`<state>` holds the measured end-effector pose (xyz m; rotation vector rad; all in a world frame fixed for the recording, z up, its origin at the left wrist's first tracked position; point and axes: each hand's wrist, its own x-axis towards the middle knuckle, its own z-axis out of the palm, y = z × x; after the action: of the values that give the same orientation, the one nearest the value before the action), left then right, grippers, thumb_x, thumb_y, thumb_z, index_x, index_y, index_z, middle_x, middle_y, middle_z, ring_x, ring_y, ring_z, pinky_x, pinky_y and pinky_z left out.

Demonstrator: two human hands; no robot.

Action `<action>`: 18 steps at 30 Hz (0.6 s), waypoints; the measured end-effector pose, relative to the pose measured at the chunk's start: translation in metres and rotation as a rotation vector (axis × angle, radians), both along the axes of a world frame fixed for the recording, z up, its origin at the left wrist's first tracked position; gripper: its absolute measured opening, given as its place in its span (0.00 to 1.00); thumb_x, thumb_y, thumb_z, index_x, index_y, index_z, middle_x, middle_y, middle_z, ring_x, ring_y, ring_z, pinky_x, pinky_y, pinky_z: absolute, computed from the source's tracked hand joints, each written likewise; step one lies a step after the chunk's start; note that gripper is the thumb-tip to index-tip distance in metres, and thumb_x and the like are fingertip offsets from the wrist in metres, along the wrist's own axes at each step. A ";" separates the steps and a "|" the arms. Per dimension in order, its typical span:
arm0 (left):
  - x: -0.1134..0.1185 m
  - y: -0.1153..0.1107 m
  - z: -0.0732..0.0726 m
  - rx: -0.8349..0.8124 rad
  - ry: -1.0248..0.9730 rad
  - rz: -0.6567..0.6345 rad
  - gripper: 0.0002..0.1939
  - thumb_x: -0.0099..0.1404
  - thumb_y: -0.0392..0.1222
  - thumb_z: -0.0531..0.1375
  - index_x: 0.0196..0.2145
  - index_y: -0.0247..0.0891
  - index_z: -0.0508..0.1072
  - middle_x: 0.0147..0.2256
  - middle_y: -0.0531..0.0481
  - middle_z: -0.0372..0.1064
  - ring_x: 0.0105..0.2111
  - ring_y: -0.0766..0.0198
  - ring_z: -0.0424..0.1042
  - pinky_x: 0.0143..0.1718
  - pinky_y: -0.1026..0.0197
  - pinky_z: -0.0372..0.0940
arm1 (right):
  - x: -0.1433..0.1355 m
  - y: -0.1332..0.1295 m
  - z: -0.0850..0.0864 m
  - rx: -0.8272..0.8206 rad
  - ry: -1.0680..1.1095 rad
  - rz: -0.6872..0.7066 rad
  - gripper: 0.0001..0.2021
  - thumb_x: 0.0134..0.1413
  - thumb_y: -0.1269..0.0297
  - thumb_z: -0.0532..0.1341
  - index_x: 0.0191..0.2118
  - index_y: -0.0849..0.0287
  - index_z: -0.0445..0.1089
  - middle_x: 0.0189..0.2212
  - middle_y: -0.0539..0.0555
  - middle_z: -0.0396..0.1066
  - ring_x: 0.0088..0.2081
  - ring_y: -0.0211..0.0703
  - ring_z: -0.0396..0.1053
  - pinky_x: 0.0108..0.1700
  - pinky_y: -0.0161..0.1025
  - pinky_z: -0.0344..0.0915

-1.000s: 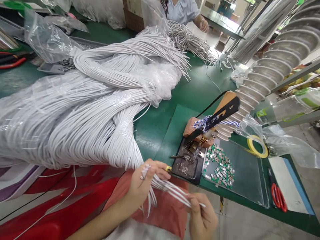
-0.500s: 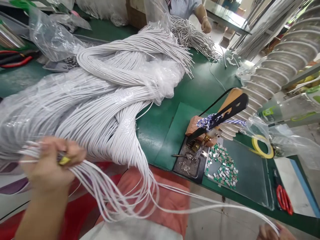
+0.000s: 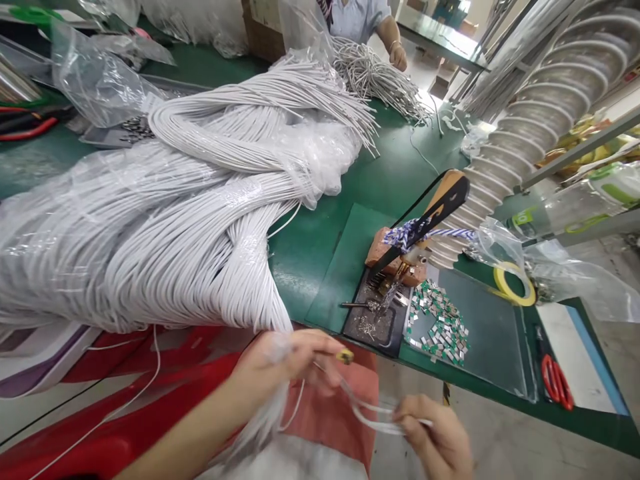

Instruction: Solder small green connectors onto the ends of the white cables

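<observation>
The cables [image 3: 383, 427] span the space between the two hands, in front of the table [image 3: 310, 253] edge. The left hand [image 3: 300, 360] is closed on the cables; further strands hang below it, blurred, in front of a salmon cloth [image 3: 357, 400]. A yellow piece [image 3: 344, 356] is at its fingers. The right hand [image 3: 435, 433] pinches the cables near their ends between thumb and fingers; short ends project past the grip.

The pile [image 3: 200, 233] of white cables, partly covered by clear plastic, lies on the table and overhangs the near edge. To its right, a black tray [image 3: 367, 328] holds metal scraps. A brick [image 3: 376, 250] sits behind the tray, with blue-and-white cord [image 3: 407, 233] above it. Green-and-silver connectors [image 3: 440, 327] lie beside the tray. Further right are yellow tape [image 3: 529, 294] and a red-handled tool [image 3: 557, 383]. A ribbed hose [image 3: 540, 113] slants above. A person [image 3: 355, 20] is at the far side.
</observation>
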<state>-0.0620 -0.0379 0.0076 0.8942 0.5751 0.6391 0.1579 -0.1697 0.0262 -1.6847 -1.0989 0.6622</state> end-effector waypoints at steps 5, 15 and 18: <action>0.049 -0.021 0.013 0.232 0.207 -0.187 0.26 0.69 0.59 0.53 0.49 0.36 0.77 0.43 0.41 0.74 0.42 0.54 0.73 0.46 0.57 0.67 | -0.035 0.029 0.004 0.008 -0.091 0.162 0.15 0.62 0.55 0.57 0.29 0.53 0.76 0.21 0.49 0.73 0.21 0.38 0.69 0.28 0.32 0.63; 0.041 -0.012 0.008 0.383 0.299 -0.382 0.29 0.68 0.65 0.45 0.39 0.36 0.70 0.30 0.52 0.65 0.29 0.64 0.62 0.30 0.66 0.57 | -0.020 0.025 -0.003 -0.010 0.216 -0.047 0.16 0.57 0.51 0.62 0.26 0.56 0.74 0.19 0.49 0.66 0.20 0.36 0.59 0.23 0.32 0.56; 0.040 -0.010 0.008 0.435 0.297 -0.405 0.33 0.61 0.73 0.49 0.36 0.37 0.69 0.27 0.56 0.60 0.27 0.66 0.58 0.27 0.67 0.54 | -0.016 0.027 -0.008 0.024 0.295 0.082 0.14 0.56 0.52 0.63 0.26 0.56 0.74 0.19 0.48 0.63 0.22 0.37 0.59 0.24 0.32 0.56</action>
<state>-0.0223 -0.0482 0.0153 1.4860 0.5040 0.2626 0.1415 -0.1422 0.0182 -1.4711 -0.9635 0.9146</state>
